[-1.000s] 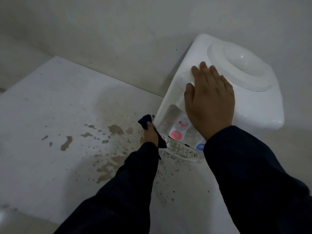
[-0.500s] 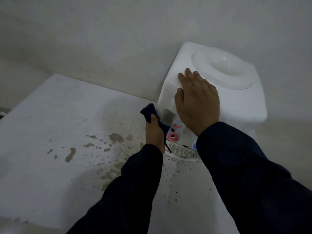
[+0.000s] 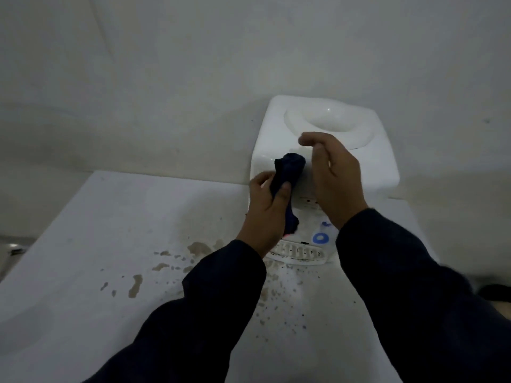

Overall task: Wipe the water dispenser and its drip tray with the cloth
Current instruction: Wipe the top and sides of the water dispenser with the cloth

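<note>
A white countertop water dispenser [image 3: 370,161] stands against the wall, its slotted drip tray [image 3: 300,255] jutting out at the front bottom. My left hand [image 3: 265,214] grips a dark blue cloth [image 3: 289,170] bunched up against the dispenser's upper front left edge. My right hand [image 3: 333,178] hovers in front of the dispenser with fingers curled and loosely apart, holding nothing, just right of the cloth. A blue tap marker [image 3: 320,238] shows above the tray; my left wrist hides the red one.
The dispenser sits on a white counter [image 3: 83,244] marked with brown stains [image 3: 135,286] and dark specks in front of the tray. A grey wall [image 3: 166,78] rises right behind. A dark object [image 3: 496,293] lies at the right edge.
My left hand has carried the cloth up from beside the drip tray to the dispenser's upper front edge. My right hand has lifted off the dispenser top and curled.
</note>
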